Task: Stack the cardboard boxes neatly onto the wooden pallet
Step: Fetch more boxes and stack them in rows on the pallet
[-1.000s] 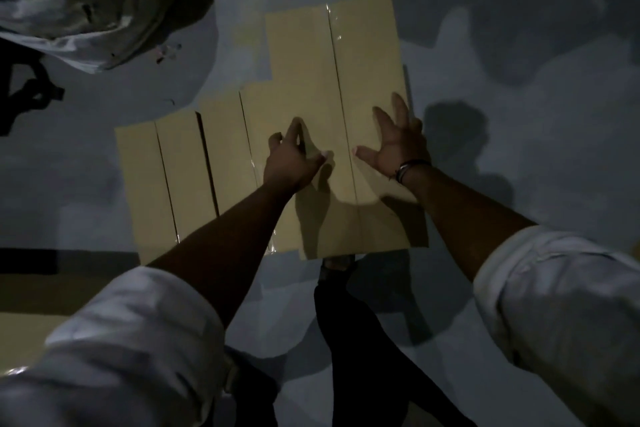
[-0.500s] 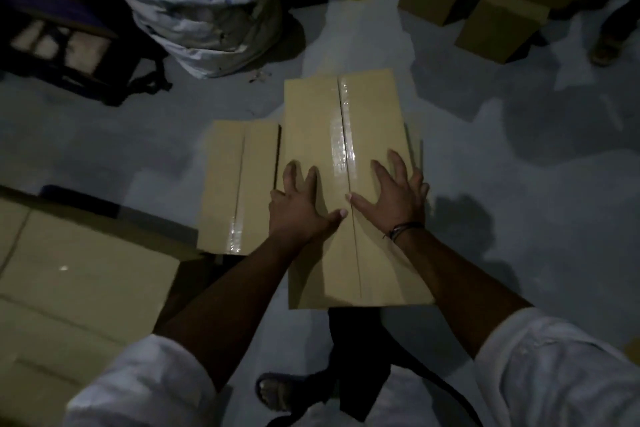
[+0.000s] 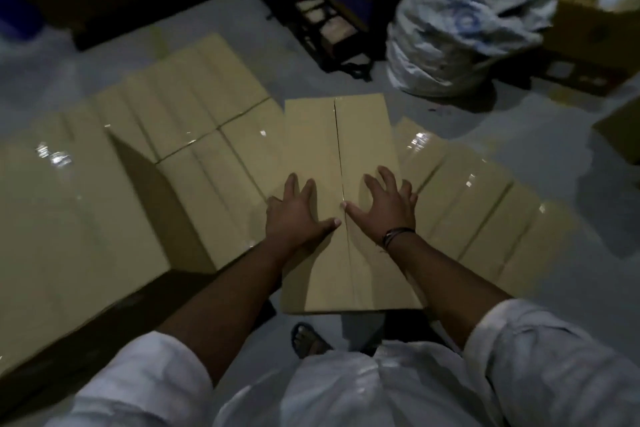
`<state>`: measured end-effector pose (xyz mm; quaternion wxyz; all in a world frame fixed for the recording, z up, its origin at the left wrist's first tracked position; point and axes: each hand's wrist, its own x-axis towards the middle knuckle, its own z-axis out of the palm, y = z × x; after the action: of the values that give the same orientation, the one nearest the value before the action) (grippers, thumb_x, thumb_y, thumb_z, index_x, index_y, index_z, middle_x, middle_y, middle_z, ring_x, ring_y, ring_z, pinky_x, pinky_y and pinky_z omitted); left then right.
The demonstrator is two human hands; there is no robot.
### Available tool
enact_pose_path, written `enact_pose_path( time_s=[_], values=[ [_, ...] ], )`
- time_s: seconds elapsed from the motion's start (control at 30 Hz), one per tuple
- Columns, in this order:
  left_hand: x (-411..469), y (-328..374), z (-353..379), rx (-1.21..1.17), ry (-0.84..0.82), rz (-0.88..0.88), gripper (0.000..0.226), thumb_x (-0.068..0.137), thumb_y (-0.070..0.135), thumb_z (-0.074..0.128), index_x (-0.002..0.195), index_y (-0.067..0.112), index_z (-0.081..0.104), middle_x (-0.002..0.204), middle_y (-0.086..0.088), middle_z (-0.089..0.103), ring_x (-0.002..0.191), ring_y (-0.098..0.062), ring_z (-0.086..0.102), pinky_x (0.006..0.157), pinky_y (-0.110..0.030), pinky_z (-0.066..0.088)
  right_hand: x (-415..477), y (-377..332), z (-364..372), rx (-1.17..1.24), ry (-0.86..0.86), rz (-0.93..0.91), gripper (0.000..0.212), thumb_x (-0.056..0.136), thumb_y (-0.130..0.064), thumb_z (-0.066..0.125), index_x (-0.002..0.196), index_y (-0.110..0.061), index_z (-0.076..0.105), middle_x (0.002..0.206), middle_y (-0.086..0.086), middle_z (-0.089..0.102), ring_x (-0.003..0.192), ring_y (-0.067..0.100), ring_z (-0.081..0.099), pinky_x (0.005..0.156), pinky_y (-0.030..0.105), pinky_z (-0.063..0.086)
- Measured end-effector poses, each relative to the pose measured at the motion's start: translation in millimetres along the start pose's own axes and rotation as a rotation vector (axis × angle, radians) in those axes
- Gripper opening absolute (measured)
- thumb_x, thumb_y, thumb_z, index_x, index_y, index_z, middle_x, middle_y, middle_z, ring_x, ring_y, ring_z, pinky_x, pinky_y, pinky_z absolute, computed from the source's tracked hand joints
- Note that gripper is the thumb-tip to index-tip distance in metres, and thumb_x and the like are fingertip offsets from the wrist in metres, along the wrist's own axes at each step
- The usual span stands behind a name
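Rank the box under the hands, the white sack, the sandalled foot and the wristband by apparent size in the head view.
1. box
2. white sack, close behind; it lies farther off, so its true size is unsure
3. sandalled foot
4. wristband

- The left hand (image 3: 298, 215) and right hand (image 3: 388, 208) rest side by side on the middle box (image 3: 346, 149).
- Stacked boxes (image 3: 194, 121) lie at its 9 o'clock.
- A row of boxes (image 3: 485, 204) lies at 3 o'clock.
- A sack (image 3: 464, 21) stands at 1 o'clock.
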<state>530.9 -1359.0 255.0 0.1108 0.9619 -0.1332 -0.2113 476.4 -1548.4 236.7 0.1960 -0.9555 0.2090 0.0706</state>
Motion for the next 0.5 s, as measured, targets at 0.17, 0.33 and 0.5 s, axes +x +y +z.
enact_pose_path(
  time_s=[0.17, 0.33, 0.5],
  values=[
    [-48, -99, -26, -0.077, 0.088, -0.184, 0.112, 0.071, 0.087, 0.058, 0.160, 0.034, 0.016, 0.169, 0.001, -0.001, 0.142, -0.052, 0.026, 0.115, -0.058, 0.032, -14, -109, 28, -0.020, -0.057, -0.193, 0.080, 0.074, -0.081, 0.049, 0.141, -0.036, 0.047, 0.160, -0.007, 0.022, 0.133, 0.037, 0.030, 0.111, 0.052, 0.029],
    [-63, -162, -40, -0.148, 0.138, -0.262, 0.116, 0.068, 0.089, 0.058, 0.160, 0.035, 0.013, 0.169, -0.001, -0.002, 0.148, -0.048, 0.021, 0.118, -0.057, 0.027, -16, -171, 40, -0.088, -0.096, -0.347, 0.082, 0.072, -0.083, 0.048, 0.141, -0.036, 0.045, 0.160, -0.005, 0.021, 0.133, 0.039, 0.031, 0.110, 0.054, 0.032],
    [-62, -188, -53, -0.139, 0.156, -0.306, 0.114, 0.072, 0.086, 0.059, 0.161, 0.033, 0.012, 0.169, 0.000, -0.005, 0.146, -0.052, 0.020, 0.118, -0.056, 0.027, -3, -198, 50, -0.114, -0.138, -0.427, 0.087, 0.071, -0.085, 0.047, 0.143, -0.037, 0.040, 0.161, -0.005, 0.017, 0.138, 0.042, 0.026, 0.113, 0.056, 0.030]
  ],
)
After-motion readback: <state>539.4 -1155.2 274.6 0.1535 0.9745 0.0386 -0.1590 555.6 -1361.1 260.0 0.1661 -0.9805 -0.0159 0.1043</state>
